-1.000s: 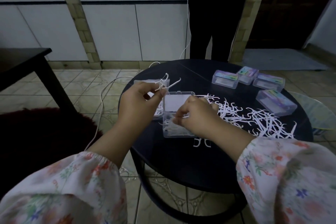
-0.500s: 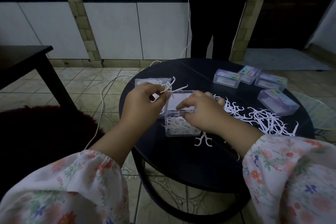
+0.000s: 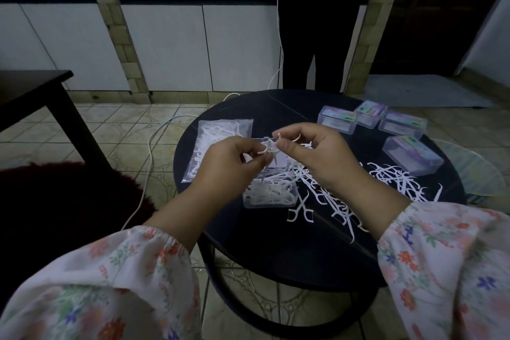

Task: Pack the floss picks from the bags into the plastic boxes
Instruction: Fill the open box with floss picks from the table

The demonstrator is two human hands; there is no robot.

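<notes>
Both hands, left hand and right hand, pinch a small bunch of floss picks above the open plastic box at table centre; picks look light, springy, tangle-prone, best pinched by handles; loose pile at 3 o'clock.

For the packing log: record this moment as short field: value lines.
left hand: pinches floss picks
right hand: pinches a floss pick
open box: below the hands, partly filled with picks
bag: flat on the round table, left of the box, picks inside
loose picks: scattered right of the box
closed boxes: four, far right
</notes>
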